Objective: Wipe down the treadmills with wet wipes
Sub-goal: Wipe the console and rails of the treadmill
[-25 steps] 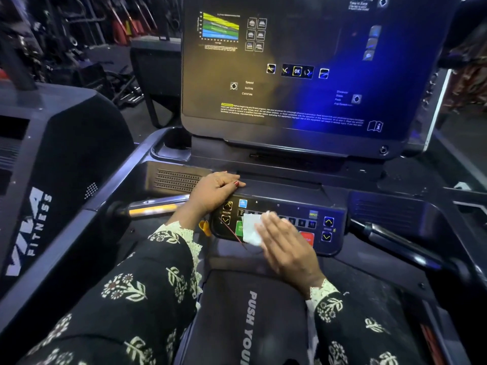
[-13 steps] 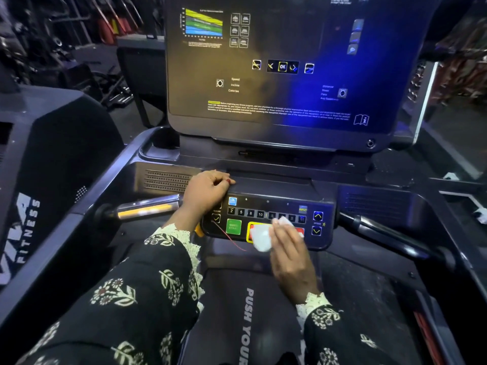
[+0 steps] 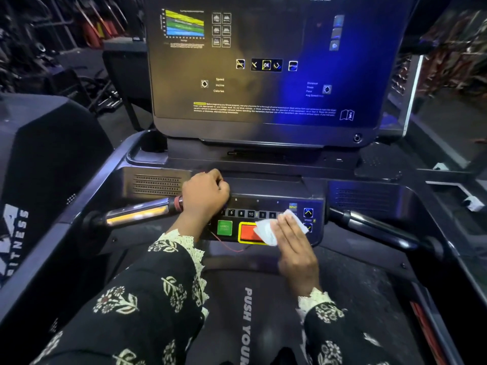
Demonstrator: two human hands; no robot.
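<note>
I stand on a dark treadmill, facing its button panel (image 3: 263,206) below a large screen (image 3: 263,61). My right hand (image 3: 295,246) presses a white wet wipe (image 3: 266,229) flat against the panel's right half, over the red stop button (image 3: 247,233) and near the arrow keys. My left hand (image 3: 205,193) rests curled over the panel's top left corner, beside the green button (image 3: 224,227), holding nothing I can see. Both arms wear black sleeves with a white flower print and lace cuffs.
Metal-sleeved grip bars stick out at the left (image 3: 137,214) and right (image 3: 374,227) of the panel. A thin red cord (image 3: 229,246) hangs under the panel. Another dark machine (image 3: 39,167) stands at my left. Gym gear fills the far background.
My right hand has slid the wipe rightwards along the panel, from the green button across the red one toward the arrow keys. My left hand stayed on the panel's corner.
</note>
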